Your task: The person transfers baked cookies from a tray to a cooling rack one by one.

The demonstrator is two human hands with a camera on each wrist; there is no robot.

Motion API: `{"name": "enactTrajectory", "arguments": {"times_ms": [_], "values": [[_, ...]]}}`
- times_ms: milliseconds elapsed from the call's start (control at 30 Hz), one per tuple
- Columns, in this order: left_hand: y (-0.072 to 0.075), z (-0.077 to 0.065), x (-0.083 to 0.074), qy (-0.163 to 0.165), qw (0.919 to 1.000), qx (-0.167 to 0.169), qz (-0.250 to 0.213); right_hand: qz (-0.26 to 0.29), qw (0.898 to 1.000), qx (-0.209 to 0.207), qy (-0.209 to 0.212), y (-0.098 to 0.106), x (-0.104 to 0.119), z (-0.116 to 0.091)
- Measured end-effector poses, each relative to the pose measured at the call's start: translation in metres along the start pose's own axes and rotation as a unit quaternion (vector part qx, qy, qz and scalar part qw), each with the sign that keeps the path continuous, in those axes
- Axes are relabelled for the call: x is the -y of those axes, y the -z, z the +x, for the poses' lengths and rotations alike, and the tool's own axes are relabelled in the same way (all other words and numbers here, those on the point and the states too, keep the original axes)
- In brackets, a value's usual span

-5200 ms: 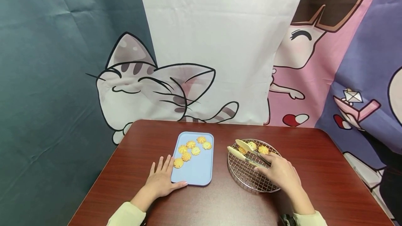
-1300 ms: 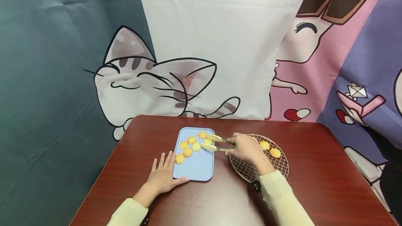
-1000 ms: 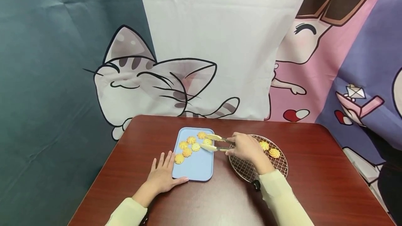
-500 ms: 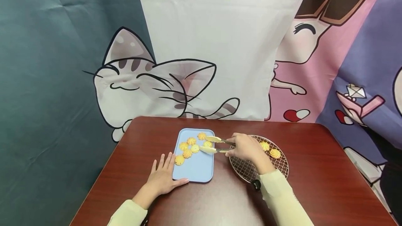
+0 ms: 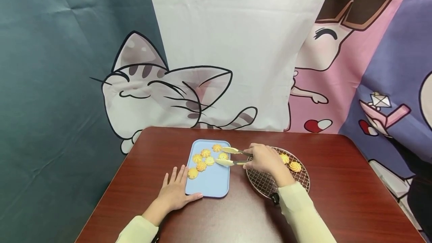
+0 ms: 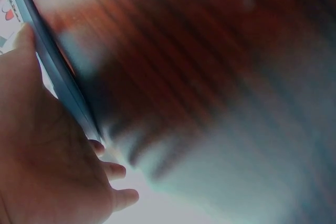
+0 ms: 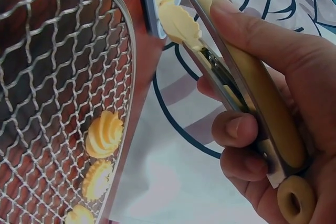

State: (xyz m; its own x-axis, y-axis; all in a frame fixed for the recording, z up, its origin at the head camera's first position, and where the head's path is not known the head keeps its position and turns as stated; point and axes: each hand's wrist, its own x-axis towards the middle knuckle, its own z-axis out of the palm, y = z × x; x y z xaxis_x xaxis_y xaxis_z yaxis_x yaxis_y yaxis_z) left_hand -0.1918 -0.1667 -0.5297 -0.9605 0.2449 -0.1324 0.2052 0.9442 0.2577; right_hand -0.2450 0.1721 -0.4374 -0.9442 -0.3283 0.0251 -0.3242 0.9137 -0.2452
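Observation:
My left hand [image 5: 174,194] lies flat with fingers spread at the left edge of a light blue tray [image 5: 212,185], its thumb along the near corner. Several piped butter cookies [image 5: 201,166] sit on the tray. My right hand [image 5: 264,158] grips metal tongs [image 7: 236,66] with cream tips and handle. The tongs' arms stand apart over the tray's right side, with a cookie [image 5: 223,156] showing between the tips. In the left wrist view, the left hand [image 6: 47,145] touches the tray's dark side [image 6: 65,82]. Fingers of the right hand [image 7: 283,66] wrap the tongs' handle.
A round wire rack [image 5: 264,183] stands right of the tray, partly under my right forearm. Cookies [image 7: 105,134] lie near its rim; the right wrist view shows three. The brown table [image 5: 162,141] ends before a printed cat curtain [image 5: 202,29].
From over the rack several seconds ago, my right hand has moved left with the tongs, whose tips are now over the tray. During the last second both hands stay nearly still.

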Motion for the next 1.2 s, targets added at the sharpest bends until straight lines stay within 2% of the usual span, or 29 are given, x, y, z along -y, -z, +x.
{"name": "enactTrajectory", "arguments": {"times_ms": [433,767,1200], "values": [[-0.001,0.001,0.002,-0.001,1.0,-0.002,0.003,0.013,1.0,0.014,-0.019,-0.004,0.002,0.002],[-0.001,0.001,0.001,0.0,1.0,-0.001,0.001,0.016,1.0,-0.006,-0.02,-0.009,-0.002,-0.004],[-0.001,0.001,0.001,0.003,1.0,0.005,0.002,0.025,0.999,-0.044,0.009,-0.009,-0.01,-0.023]]}}
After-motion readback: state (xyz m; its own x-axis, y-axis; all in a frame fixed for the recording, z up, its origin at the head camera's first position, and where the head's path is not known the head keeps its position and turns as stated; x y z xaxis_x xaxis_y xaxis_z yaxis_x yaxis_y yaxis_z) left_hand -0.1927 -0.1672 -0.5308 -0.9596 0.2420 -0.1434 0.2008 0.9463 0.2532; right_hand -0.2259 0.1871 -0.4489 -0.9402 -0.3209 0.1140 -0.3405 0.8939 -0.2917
